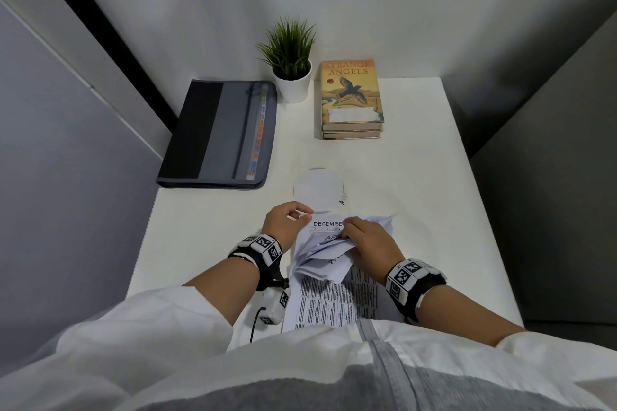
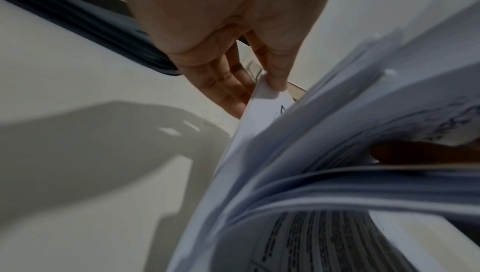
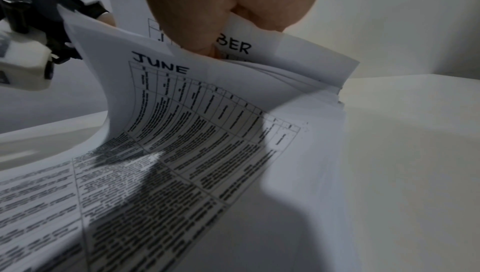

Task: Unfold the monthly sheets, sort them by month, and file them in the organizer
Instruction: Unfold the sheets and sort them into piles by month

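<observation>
The left hand (image 1: 287,223) pinches the far left corner of a sheet headed DECEMBER (image 1: 329,224) between thumb and fingers, while the right hand (image 1: 369,245) has its fingers curled into the stack of sheets (image 1: 334,290) at the near edge of the white table (image 1: 434,177), lifting several creased, half-folded pages. The paper is thin and white, printed with dense black tables; a sheet headed JUNE (image 3: 182,112) bows upward. Far left lies the closed grey fabric organizer (image 1: 218,133), flat with coloured tabs, beside a potted plant (image 1: 291,60) and two stacked books (image 1: 351,100).
</observation>
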Motion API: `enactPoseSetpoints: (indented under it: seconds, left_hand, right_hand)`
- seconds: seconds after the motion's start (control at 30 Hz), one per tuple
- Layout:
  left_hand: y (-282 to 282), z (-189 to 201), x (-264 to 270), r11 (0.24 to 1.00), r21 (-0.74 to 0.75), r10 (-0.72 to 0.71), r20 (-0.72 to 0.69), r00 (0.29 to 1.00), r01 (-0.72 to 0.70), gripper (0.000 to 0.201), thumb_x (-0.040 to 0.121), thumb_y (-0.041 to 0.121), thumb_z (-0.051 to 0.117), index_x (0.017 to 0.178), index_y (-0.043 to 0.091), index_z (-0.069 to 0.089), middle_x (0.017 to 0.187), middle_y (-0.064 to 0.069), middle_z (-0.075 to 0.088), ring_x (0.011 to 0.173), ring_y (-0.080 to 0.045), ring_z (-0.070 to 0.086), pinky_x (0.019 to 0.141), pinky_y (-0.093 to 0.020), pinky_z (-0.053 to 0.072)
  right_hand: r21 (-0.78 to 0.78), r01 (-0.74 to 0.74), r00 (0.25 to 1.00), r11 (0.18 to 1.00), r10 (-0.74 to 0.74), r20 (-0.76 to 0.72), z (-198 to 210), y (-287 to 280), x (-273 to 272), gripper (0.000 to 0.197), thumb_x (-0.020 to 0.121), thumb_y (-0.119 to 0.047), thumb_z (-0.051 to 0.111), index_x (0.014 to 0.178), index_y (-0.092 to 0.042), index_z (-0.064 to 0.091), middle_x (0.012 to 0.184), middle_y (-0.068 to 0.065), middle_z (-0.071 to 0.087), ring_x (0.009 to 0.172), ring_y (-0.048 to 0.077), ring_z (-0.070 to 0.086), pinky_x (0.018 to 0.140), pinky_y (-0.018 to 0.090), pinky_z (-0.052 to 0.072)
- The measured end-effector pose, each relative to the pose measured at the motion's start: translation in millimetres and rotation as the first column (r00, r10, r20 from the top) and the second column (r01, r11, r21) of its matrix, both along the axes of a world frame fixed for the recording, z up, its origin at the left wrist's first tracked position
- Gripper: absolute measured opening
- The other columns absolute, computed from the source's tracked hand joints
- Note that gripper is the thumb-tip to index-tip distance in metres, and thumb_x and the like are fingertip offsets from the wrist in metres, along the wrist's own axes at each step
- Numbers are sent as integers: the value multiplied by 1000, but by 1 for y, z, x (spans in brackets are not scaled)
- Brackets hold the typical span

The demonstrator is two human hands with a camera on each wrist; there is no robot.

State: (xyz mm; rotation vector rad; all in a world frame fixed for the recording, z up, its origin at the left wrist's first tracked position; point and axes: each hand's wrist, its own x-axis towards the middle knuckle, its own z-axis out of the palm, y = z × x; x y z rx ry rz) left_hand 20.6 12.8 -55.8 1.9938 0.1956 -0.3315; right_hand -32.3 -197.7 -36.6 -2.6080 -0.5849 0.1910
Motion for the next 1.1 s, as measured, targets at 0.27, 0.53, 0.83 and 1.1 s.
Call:
enactPoseSetpoints:
  seconds: [0.27, 0.53, 0.83, 1.1]
  left_hand:
    - [0, 3, 5, 936, 313, -173, 8, 985, 162, 10, 91, 26, 62, 80, 25, 62, 62, 5, 52, 58, -15, 48, 63, -31, 46]
    - [-8, 14, 15, 731, 594, -459, 64, 886, 336, 16, 96, 19, 52, 92, 12, 66, 103, -3, 55, 97, -19, 53, 83, -31, 46]
    - [-3, 29, 7, 578, 711, -590, 26, 807, 400, 17, 100, 22, 43, 103, 21, 60, 102, 1, 63, 91, -22, 60, 69, -30, 41]
    - [-6, 52, 0, 905, 296, -346, 89, 934, 307, 7, 92, 11, 56, 88, 11, 62, 83, 5, 59, 81, -16, 54, 74, -24, 45]
  right_hand:
    - [-73, -33, 999, 997, 32, -7, -1, 1, 9, 18, 80, -11, 65, 97, -8, 60, 96, 9, 63, 91, 31, 55, 76, 37, 38]
    - [-127, -106, 993, 986, 100, -55, 3, -2, 25, 23, 88, -20, 60, 110, -12, 58, 103, 8, 64, 96, 29, 56, 79, 35, 39]
    - [-148, -141, 987, 979, 127, -103, 19, -1, 33, 20, 91, -17, 53, 109, -14, 63, 101, 6, 68, 94, 29, 60, 79, 36, 45]
    - [-194, -143, 983, 971, 117, -138, 25, 0, 37, 17, 91, -10, 53, 104, -14, 64, 97, 7, 67, 91, 28, 60, 75, 33, 45]
